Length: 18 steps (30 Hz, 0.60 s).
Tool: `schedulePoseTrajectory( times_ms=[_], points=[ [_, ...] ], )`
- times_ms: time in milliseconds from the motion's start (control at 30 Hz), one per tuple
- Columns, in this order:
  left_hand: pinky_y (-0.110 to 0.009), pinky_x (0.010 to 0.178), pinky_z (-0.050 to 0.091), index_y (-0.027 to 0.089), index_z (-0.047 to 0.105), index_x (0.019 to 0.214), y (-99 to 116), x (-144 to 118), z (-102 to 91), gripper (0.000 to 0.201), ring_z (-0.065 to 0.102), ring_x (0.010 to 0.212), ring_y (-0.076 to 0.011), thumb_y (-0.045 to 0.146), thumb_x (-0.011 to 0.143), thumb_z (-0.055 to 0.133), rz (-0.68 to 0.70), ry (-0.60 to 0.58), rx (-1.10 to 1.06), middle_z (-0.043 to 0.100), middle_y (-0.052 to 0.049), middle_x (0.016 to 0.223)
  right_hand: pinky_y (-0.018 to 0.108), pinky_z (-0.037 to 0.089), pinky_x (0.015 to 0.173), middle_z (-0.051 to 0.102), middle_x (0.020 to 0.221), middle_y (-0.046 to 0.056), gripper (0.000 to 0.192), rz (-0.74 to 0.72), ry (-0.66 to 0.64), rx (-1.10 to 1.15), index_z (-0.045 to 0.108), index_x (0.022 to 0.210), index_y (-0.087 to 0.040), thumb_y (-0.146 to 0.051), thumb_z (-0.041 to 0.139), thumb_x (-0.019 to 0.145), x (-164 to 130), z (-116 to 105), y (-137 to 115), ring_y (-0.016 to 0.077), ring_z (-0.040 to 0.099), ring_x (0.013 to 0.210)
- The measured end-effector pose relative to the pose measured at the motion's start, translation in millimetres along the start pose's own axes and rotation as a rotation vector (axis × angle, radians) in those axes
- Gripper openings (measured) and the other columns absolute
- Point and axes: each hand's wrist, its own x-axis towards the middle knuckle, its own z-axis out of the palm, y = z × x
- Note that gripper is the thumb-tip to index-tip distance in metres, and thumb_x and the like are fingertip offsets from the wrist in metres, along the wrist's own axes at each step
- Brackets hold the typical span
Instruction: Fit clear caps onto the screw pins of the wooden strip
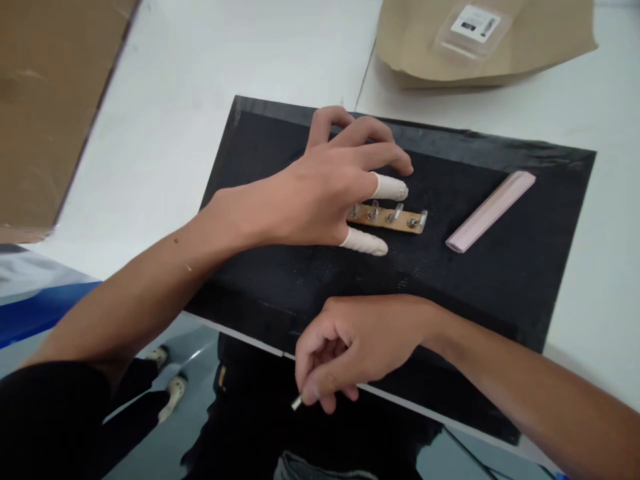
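My left hand is over a narrow yellowish strip carrying several small clear and metal parts. White finger cots cover its thumb and index finger, which lie apart on either side of the strip; the other fingers are bent and spread. The strip's left end is hidden beneath this hand. Near the front edge of the black mat, my right hand is closed in a pinch. A short silvery metal tip pokes out between its thumb and fingers; the rest is hidden in the hand.
A pale pink bar lies slanted on the mat's right side. Behind the mat, brown paper bears a clear plastic box with a white label. A brown board is at upper left. Another person's shoes show below.
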Motion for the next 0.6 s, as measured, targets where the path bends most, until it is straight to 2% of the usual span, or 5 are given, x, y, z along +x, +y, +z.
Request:
schedulePoseTrajectory(
  times_ms=[133,267,400,500,600],
  points=[
    [-0.06,0.119,0.023,0.027,0.068,0.099,3,8,2.4,0.034,0.047,0.139,-0.0347,0.058,0.085,0.069,0.025,-0.034,0.03,0.062,0.001,0.139,0.013,0.046,0.054,0.067,0.081,-0.002,0.019,0.005,0.009,0.0,0.068,0.095,-0.016,-0.035,0.067,0.092,-1,0,-1,0.004,0.059,0.062],
    [-0.064,0.12,0.023,0.028,0.07,0.104,11,20,4.9,0.034,0.048,0.137,-0.037,0.053,0.082,0.072,0.027,-0.052,0.057,0.062,0.0,0.136,0.013,0.046,0.053,0.067,0.081,-0.002,0.019,0.008,0.023,0.001,0.068,0.095,-0.016,-0.035,0.067,0.093,-1,1,-2,0.0038,0.059,0.061],
    [-0.064,0.124,0.018,0.028,0.07,0.075,19,33,7.0,0.011,0.052,0.133,-0.0364,0.038,0.076,0.076,-0.037,0.014,-0.105,0.07,0.003,0.117,0.013,0.046,0.053,0.067,0.08,-0.002,0.02,0.027,0.03,0.01,0.067,0.094,-0.016,-0.037,0.068,0.092,-1,1,-2,0.0038,0.058,0.06],
    [-0.065,0.124,0.016,0.026,0.063,0.059,25,40,9.1,0.02,0.054,0.129,-0.0363,0.025,0.076,0.073,-0.058,0.0,-0.162,0.073,0.001,0.097,0.013,0.046,0.053,0.067,0.08,-0.002,0.021,0.024,0.037,0.0,0.068,0.095,-0.016,-0.037,0.069,0.092,-1,1,-2,0.0035,0.059,0.06],
    [-0.068,0.12,0.018,0.022,0.061,0.058,31,42,11.0,0.024,0.055,0.128,-0.0363,0.017,0.082,0.062,-0.035,-0.035,-0.051,0.072,-0.002,0.098,0.013,0.047,0.053,0.068,0.08,-0.002,0.021,0.007,0.033,-0.017,0.068,0.095,-0.016,-0.037,0.068,0.093,-1,0,-2,0.0038,0.06,0.061]
  ],
)
